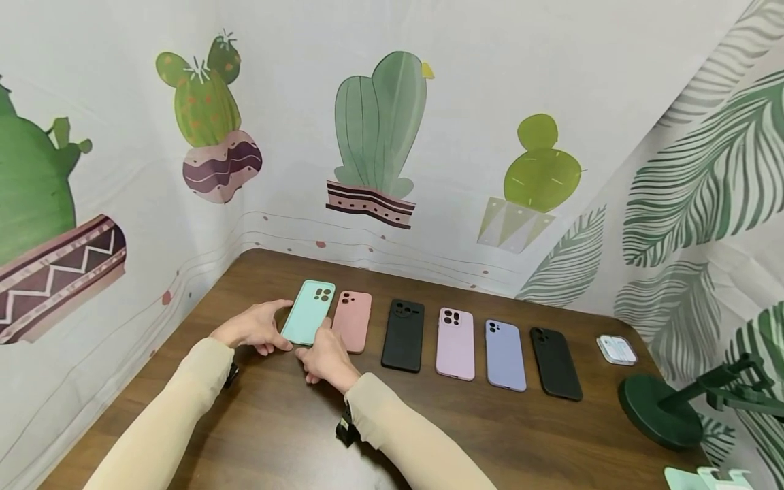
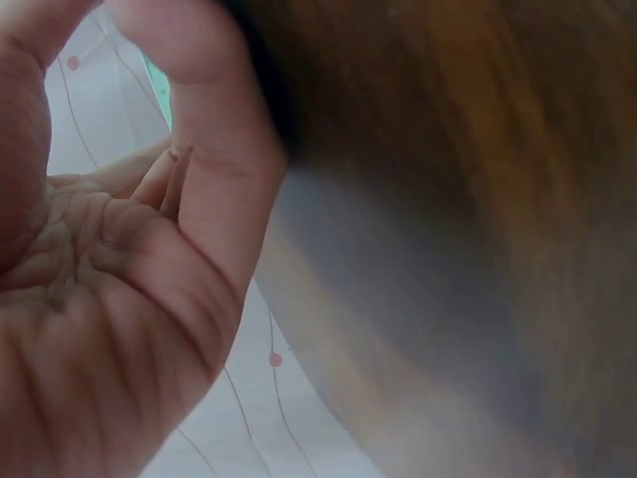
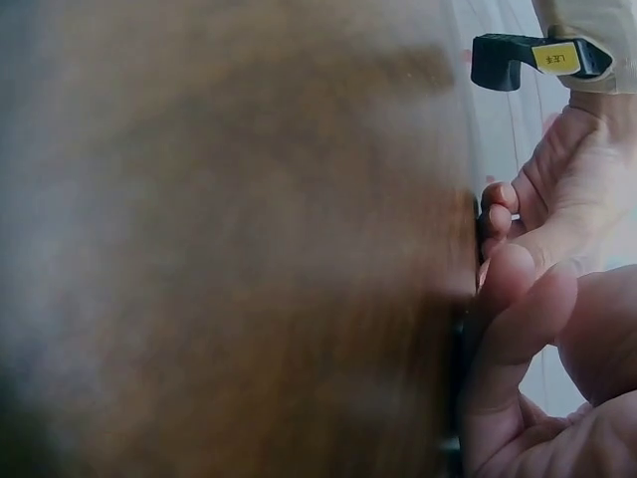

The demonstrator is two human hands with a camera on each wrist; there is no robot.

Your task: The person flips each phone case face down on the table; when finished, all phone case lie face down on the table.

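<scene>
A mint-green phone case (image 1: 309,309) lies back side up at the left end of a row on the wooden table. Along its left edge and lower left corner, my left hand (image 1: 258,327) holds it with bent fingers and thumb. My right hand (image 1: 329,355) grips the lower right corner, one finger at the right side and the thumb by the bottom edge. Only a sliver of the mint case (image 2: 159,88) shows behind the left hand in the left wrist view. Both hands appear close together in the right wrist view, where the case is hidden.
Rightward in the row lie a pink case (image 1: 353,323), a black case (image 1: 402,337), a lilac case (image 1: 455,344), a blue-violet case (image 1: 505,355) and another black case (image 1: 556,363). Farther right are a small clear box (image 1: 616,350) and a green lamp base (image 1: 658,412).
</scene>
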